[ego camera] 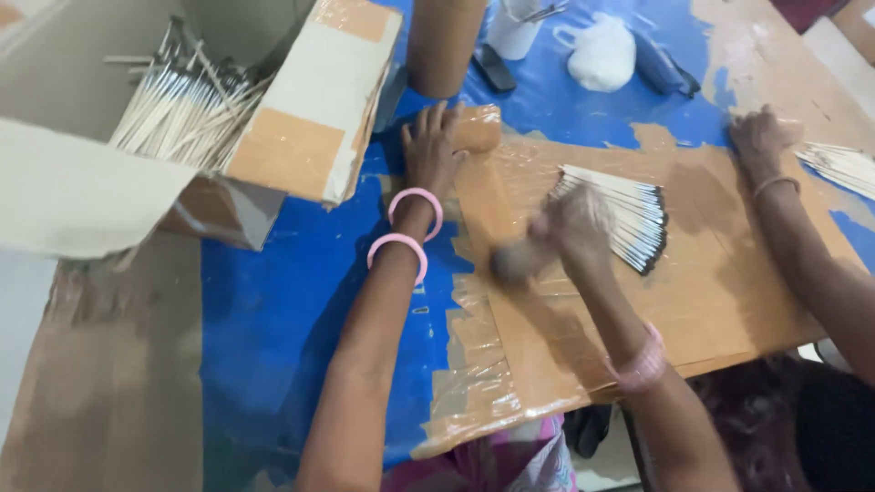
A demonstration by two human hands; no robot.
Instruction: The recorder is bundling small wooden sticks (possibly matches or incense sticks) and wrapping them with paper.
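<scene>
Blue surface point(301, 301), taped board point(729, 273) on it. Your left hand point(430, 150) lies flat, fingers spread, at board's left edge. Right hand point(570, 228), blurred, grip unclear, touches fanned sticks point(629, 214) mid-board. Box point(310, 128) left of board holds many more.

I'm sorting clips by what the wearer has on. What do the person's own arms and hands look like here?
Both arms are bare, with no sleeves or gloves. The left hand has two pink bangles on its wrist. The right hand is motion-blurred; a pink bangle sits farther up that forearm. The arm at the right edge, wearing a thin bracelet, belongs to another person.
</scene>
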